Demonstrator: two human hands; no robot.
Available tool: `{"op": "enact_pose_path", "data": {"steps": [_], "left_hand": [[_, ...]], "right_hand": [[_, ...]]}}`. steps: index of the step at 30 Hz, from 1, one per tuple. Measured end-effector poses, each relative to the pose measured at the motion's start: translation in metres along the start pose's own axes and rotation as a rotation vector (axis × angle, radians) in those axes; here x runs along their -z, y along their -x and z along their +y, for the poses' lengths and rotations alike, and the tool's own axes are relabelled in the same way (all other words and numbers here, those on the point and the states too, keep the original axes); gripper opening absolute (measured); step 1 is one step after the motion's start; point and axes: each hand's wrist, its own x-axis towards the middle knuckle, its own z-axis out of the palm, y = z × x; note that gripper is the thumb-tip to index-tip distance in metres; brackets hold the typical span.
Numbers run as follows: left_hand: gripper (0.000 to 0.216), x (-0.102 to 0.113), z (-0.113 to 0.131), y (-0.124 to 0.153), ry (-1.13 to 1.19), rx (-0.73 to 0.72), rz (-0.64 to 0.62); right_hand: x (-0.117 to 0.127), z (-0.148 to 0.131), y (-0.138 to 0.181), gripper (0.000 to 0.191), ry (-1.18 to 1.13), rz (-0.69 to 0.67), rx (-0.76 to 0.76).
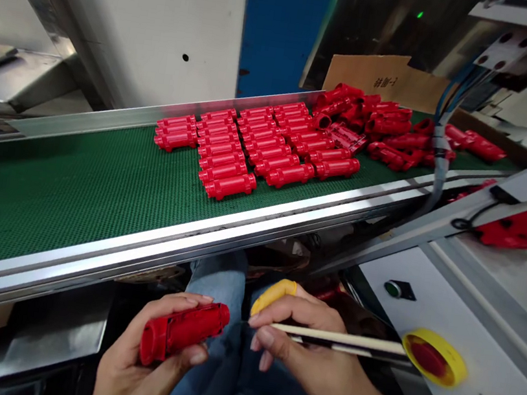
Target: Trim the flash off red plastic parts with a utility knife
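Note:
Low in front of my lap, my left hand [152, 345] is wrapped round a red plastic tube-shaped housing [186, 332], which is tilted up to the right. Its left end looks open, and dark lines run along its side. To the right of it, my right hand [305, 340] pinches a thin pale stick [351, 340] with a dark strip along its underside. A fine dark point pokes out from the fingertips toward the housing, apart from it. One finger of that hand wears a yellow finger cot [274, 296]. Whether the stick is a brush or a pen I cannot tell.
Beyond my hands runs a green conveyor belt [115, 170] with a metal rail [155, 234]. Similar red housings [230, 184] lie on it in rows, with a loose heap [391, 127] at the right. A control panel with a yellow-ringed red button [434, 357] stands close by my right forearm.

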Motion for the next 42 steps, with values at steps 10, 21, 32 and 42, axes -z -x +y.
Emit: {"op": "enact_pose_path", "data": {"steps": [10,21,32,42], "left_hand": [[0.036,0.003,-0.006,0.0,-0.07,-0.289,-0.156],[0.046,0.015,-0.018,-0.009,-0.103,-0.398,-0.254],[0.042,0.01,-0.013,-0.008,-0.112,-0.36,-0.252],[0.033,-0.001,0.004,0.002,-0.066,-0.231,-0.026]], "right_hand": [[-0.004,-0.006,-0.013,0.025,-0.149,-0.194,-0.127],[-0.005,-0.004,-0.021,0.027,-0.196,-0.261,-0.223],[0.003,-0.019,-0.032,0.029,-0.069,-0.369,-0.266],[0.013,-0.034,-0.022,0.015,0.263,-0.143,0.119]]}}
